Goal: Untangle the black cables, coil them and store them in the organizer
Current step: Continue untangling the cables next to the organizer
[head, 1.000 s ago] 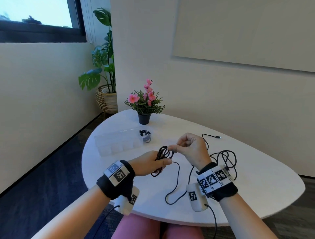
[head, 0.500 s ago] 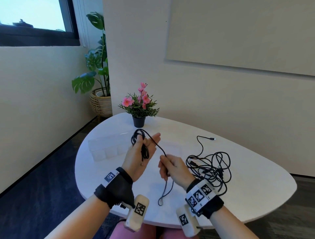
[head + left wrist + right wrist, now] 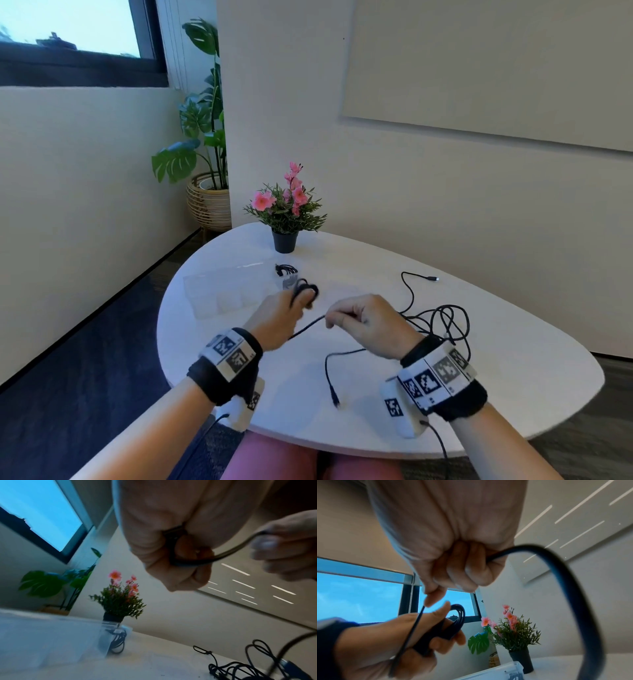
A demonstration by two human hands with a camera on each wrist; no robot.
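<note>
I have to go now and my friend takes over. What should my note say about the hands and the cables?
Left hand: holds a small coil of the black cable wound over its fingers.
Right hand: pinches the same cable's loose stretch; the free end hangs down over the table.
Organizer: far left on the table, one coiled cable already at its right end.
Tangled pile: beside the right wrist, untouched.
Left to do: finish this coil, store it, then untangle the pile.

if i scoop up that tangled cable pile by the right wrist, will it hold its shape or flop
Probably flop: the pile is thin loose loops, and the same kind of cable sags between the hands. It likely drags its stray end along. Looks light.
</note>
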